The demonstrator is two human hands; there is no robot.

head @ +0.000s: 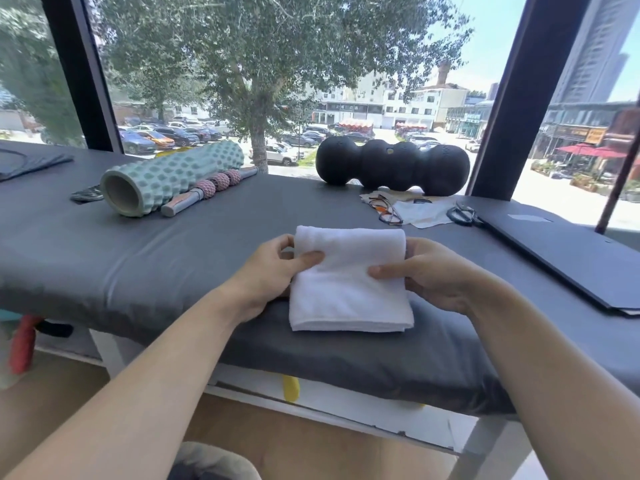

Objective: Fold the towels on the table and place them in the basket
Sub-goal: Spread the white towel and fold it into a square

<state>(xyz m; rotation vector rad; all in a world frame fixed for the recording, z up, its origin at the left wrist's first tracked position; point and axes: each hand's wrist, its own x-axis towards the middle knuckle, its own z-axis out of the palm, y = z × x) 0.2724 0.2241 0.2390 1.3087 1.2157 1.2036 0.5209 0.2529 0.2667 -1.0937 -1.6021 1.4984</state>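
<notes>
A white towel [349,282], folded into a thick pad, lies near the front edge of the grey table [138,258]. The left hand [273,271] and right hand [426,275] pinch its side edges, thumbs on top. It looks soft, light and floppy, so gripping both sides should keep the layers together. No basket is in sight.

Setting is looking like a massage or physio room: padded treatment table [138,258] under grey cover, foam roller [169,176], massage stick [211,190], black peanut roller [393,166] lying beside street-facing windows [277,81].
</notes>
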